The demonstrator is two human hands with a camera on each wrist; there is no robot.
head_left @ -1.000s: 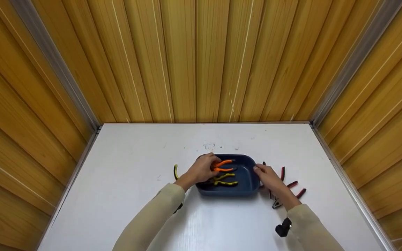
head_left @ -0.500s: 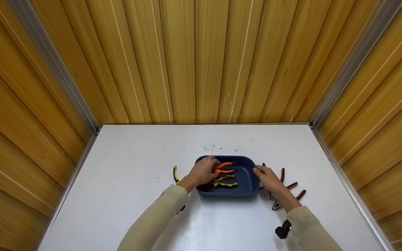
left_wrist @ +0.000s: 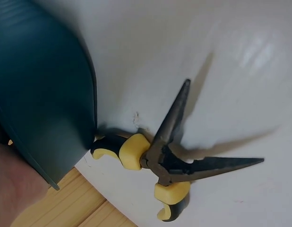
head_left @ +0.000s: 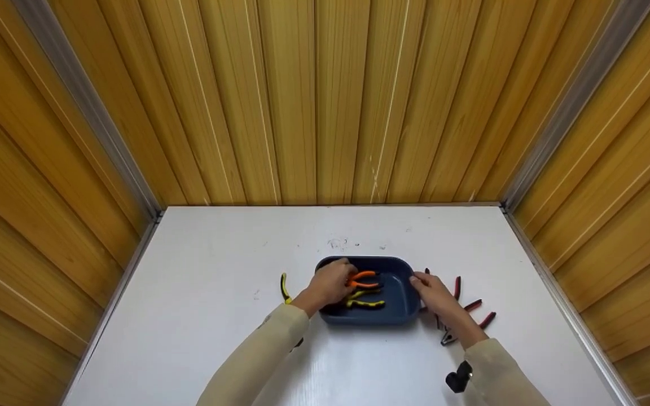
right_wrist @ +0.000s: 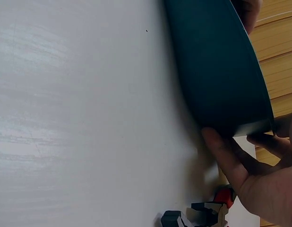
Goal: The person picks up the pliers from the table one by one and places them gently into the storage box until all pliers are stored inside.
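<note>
My left hand (head_left: 330, 283) reaches over the left end of a dark blue tray (head_left: 369, 320) and grips orange-handled pliers (head_left: 365, 274); their jaws are hidden under the hand. In front of these lie yellow-and-black-handled pliers (head_left: 367, 304), partly covered by the same hand. At the tray's right end my right hand (head_left: 435, 296) holds the rim, and the right wrist view shows its thumb and fingers (right_wrist: 226, 158) at the tray's corner. Outside the tray on the left, long-nose pliers (left_wrist: 160, 163) with yellow-and-black handles lie with jaws spread.
Several red-and-black-handled pliers (head_left: 473, 305) lie on the white table (head_left: 218, 254) right of the tray, partly behind the right hand and forearm. Wood-patterned walls (head_left: 325, 113) enclose the back and both sides.
The left hand and the orange-handled pliers have moved slightly toward me inside the tray, closer to the yellow-handled pliers. The right hand keeps its hold on the rim. The head view has tilted up slightly.
</note>
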